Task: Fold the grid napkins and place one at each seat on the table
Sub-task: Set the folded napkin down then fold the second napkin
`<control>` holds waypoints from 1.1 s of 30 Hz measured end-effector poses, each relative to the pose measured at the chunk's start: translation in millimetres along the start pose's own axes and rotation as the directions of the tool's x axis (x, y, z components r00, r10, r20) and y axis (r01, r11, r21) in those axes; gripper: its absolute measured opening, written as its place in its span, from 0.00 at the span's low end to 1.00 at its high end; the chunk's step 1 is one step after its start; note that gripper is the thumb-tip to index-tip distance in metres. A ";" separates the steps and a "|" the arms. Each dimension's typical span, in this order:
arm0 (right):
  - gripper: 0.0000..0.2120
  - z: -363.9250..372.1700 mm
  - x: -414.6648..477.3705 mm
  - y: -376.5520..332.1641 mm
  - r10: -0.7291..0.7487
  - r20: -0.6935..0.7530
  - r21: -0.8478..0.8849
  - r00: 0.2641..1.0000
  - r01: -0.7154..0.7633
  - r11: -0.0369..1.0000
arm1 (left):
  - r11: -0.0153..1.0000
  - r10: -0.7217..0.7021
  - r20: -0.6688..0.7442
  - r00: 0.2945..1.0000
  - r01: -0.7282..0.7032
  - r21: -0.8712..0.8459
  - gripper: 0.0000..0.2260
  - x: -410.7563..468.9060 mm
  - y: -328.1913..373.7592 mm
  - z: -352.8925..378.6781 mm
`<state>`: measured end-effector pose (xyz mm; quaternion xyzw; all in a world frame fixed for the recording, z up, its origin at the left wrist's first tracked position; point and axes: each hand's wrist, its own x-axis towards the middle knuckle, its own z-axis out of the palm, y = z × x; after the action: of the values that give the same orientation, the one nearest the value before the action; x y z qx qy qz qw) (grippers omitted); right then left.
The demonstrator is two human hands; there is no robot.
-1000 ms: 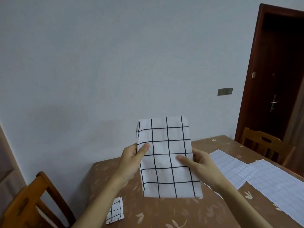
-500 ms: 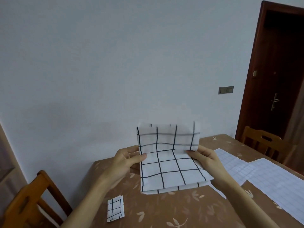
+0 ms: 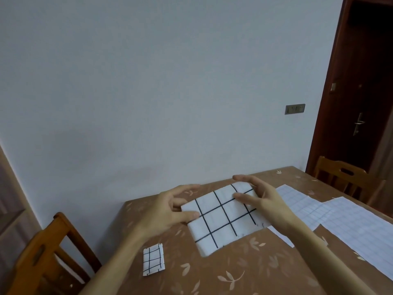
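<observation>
The grid napkin [image 3: 221,222], white with bold black lines and folded to a thick rectangle, is between your two hands over the far left part of the table [image 3: 244,271]. It lies nearly flat, turned at an angle to the table edge. Its near corner is blurred, so you cannot tell whether it touches the cloth.

Your left hand [image 3: 168,209] pinches the napkin's left edge, with the thumb on top and curled fingers behind the edge; the forefinger reaches out above it. Your right hand [image 3: 263,201] grips the far right corner, with the thumb pressed on the top face and the forefinger stretched past the far edge. Its other fingers are hidden under the fabric.

A small folded napkin [image 3: 153,261] of the same pattern lies flat near the table's left edge, beside your left forearm and just in front of the wooden chair [image 3: 44,252] on that side.

To your right, two fine-grid white sheets [image 3: 306,206] are spread flat and overlap each other. The table wears a brown cloth with pale leaf prints. A second wooden chair [image 3: 344,177] stands at the far right corner, before a dark door [image 3: 365,92]. A light switch [image 3: 295,109] sits on the pale wall.
</observation>
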<state>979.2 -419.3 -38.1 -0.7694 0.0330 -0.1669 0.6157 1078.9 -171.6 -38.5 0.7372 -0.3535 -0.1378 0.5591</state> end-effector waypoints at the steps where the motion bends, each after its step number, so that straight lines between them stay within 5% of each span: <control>1: 0.19 0.6 -0.2 -0.5 -0.010 0.023 0.008 1.000 0.010 1.000 | 0.999 -0.024 0.047 0.999 0.022 0.042 0.27 0.7 -1.0 -1.2; 3: 0.22 3.3 0.4 -3.7 -0.034 0.067 -0.007 0.997 0.034 0.999 | 0.994 -0.065 0.131 0.989 0.053 0.094 0.28 4.6 -4.0 -1.7; 7: 0.27 11.8 3.9 -9.1 -0.057 0.169 -0.139 0.984 0.081 0.987 | 0.991 -0.082 0.183 0.980 0.061 0.116 0.13 10.8 -3.4 10.7; 12: 0.25 17.8 9.8 -12.8 -0.110 0.002 -0.223 0.994 0.107 0.969 | 1.000 -0.020 -0.025 0.999 0.020 0.011 0.09 15.1 -4.2 20.5; 15: 0.27 10.2 9.1 -7.7 -0.033 -0.065 -0.126 0.997 0.024 0.992 | 0.987 -0.051 -0.197 0.979 0.020 -0.157 0.08 16.8 -2.5 15.6; 21: 0.27 26.2 -5.4 -0.2 0.060 0.143 0.079 0.988 -0.071 0.994 | 0.975 -0.037 -0.323 0.946 -0.037 -0.219 0.09 13.7 -5.0 21.7; 27: 0.42 35.6 -4.4 11.5 -0.096 0.011 0.040 0.995 0.095 0.995 | 0.978 0.019 -0.331 0.943 -0.086 -0.188 0.25 10.2 -12.2 27.5; 33: 0.29 32.1 -6.7 16.1 -0.208 -0.038 0.005 0.977 0.208 0.978 | 0.994 0.089 -0.367 0.926 -0.109 -0.033 0.12 8.3 -15.1 20.1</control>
<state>984.9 -391.4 -61.0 -0.7627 -0.0369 -0.2448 0.5976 1078.4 -189.9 -57.6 0.7164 -0.2764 0.0208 0.6403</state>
